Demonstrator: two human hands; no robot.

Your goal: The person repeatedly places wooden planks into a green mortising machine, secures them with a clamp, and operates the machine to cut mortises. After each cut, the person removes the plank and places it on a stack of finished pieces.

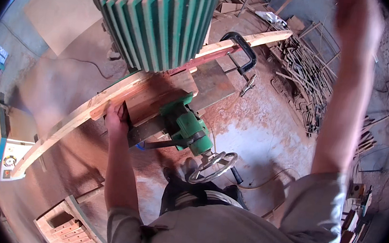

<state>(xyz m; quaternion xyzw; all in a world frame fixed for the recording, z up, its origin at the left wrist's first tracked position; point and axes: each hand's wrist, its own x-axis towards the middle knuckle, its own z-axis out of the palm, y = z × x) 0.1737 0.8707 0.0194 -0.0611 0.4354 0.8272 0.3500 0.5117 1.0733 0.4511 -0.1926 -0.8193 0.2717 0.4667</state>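
The long pale timber (74, 117) runs from the lower left of the frame to the upper right, passing beneath a ribbed green motor housing (159, 30). At centre-left, the left hand (118, 120) has its fingers part-curled against the timber's near edge; I can't tell how tightly. A black C-clamp (246, 45) sits over it, upper centre. The right hand (353, 12), upper right, is raised and blurred, its grip unreadable.

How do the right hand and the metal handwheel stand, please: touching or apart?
Apart: the head view shows the right hand, blurred, near the top edge, the metal handwheel well below, and floor between them.
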